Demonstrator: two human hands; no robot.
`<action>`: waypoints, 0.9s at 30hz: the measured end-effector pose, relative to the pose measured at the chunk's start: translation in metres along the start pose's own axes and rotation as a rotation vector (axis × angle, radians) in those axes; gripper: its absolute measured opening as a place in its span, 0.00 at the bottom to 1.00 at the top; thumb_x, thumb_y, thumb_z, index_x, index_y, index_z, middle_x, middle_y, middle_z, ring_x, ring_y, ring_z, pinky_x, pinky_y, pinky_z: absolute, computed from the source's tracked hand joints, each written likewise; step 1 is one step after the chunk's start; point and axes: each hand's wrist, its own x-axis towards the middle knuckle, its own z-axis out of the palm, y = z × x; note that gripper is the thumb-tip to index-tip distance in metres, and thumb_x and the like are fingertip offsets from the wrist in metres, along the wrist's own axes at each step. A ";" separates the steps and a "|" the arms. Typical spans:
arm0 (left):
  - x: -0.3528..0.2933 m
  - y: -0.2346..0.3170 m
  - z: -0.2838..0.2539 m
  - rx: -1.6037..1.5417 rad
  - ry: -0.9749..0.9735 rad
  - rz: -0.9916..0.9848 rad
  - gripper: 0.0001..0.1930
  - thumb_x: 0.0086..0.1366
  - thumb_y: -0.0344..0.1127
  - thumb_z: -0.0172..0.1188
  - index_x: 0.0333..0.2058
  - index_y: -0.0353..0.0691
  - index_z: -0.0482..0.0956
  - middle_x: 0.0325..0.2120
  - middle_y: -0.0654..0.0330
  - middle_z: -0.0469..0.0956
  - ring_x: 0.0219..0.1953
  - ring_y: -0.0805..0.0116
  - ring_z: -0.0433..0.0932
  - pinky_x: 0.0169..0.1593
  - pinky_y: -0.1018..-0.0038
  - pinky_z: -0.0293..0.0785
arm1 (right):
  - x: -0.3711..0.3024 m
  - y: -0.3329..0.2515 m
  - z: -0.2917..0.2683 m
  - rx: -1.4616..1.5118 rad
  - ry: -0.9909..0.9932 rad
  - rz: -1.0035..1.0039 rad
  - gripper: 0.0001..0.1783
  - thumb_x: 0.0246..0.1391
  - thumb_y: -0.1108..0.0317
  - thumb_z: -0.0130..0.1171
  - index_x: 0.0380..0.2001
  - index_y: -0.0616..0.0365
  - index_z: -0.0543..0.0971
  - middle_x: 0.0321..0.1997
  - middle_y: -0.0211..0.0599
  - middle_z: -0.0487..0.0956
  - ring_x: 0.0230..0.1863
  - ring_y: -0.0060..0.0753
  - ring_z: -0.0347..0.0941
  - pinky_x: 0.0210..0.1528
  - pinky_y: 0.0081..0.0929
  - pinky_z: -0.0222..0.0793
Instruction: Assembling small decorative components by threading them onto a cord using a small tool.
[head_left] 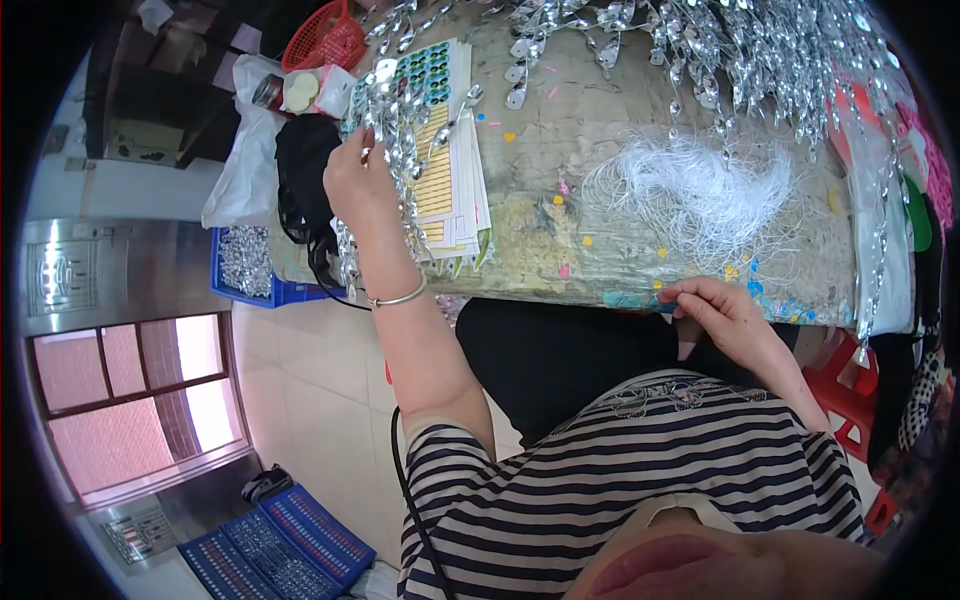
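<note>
Curled L hand [358, 185] w/ slvr strands [396, 122]

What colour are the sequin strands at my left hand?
The sequin strands are silver, clearest in the head view.

The person wears a short-sleeved top [640, 470] with horizontal stripes of white and dark navy, curving with the folds of the cloth. The left sleeve [440, 465] and right sleeve [835, 468] carry the same stripes. Across the front runs a decoration [685, 395] of looping grey outlines, its finer detail too small to make out. The neckline [705, 505] is edged with a plain pale beige band. A smooth, slim silver-coloured bangle [400, 298] circles the left wrist; forearms and hands are bare. A black lower garment [555, 350] covers the lap, and a thin black cable [424, 540] runs down along the left side of the striped top.
</note>
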 end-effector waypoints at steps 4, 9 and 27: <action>0.006 0.003 0.005 0.022 -0.018 0.010 0.12 0.51 0.28 0.62 0.37 0.39 0.81 0.29 0.58 0.79 0.32 0.60 0.76 0.37 0.66 0.70 | 0.001 -0.004 -0.001 0.062 -0.010 0.044 0.13 0.62 0.67 0.47 0.45 0.60 0.76 0.29 0.28 0.71 0.23 0.14 0.66 0.21 0.13 0.66; 0.006 -0.007 0.014 0.080 -0.096 -0.022 0.15 0.54 0.30 0.62 0.42 0.35 0.79 0.33 0.54 0.80 0.33 0.61 0.79 0.38 0.71 0.72 | 0.003 0.000 -0.003 0.000 0.001 0.021 0.13 0.64 0.69 0.45 0.45 0.63 0.75 0.30 0.34 0.77 0.21 0.20 0.75 0.29 0.13 0.69; -0.100 0.049 -0.020 0.006 0.095 0.044 0.12 0.61 0.29 0.55 0.42 0.32 0.77 0.40 0.48 0.76 0.46 0.53 0.72 0.50 0.64 0.67 | 0.025 -0.013 -0.014 -0.223 0.047 -0.149 0.15 0.61 0.62 0.49 0.45 0.59 0.76 0.34 0.35 0.78 0.26 0.22 0.73 0.27 0.23 0.72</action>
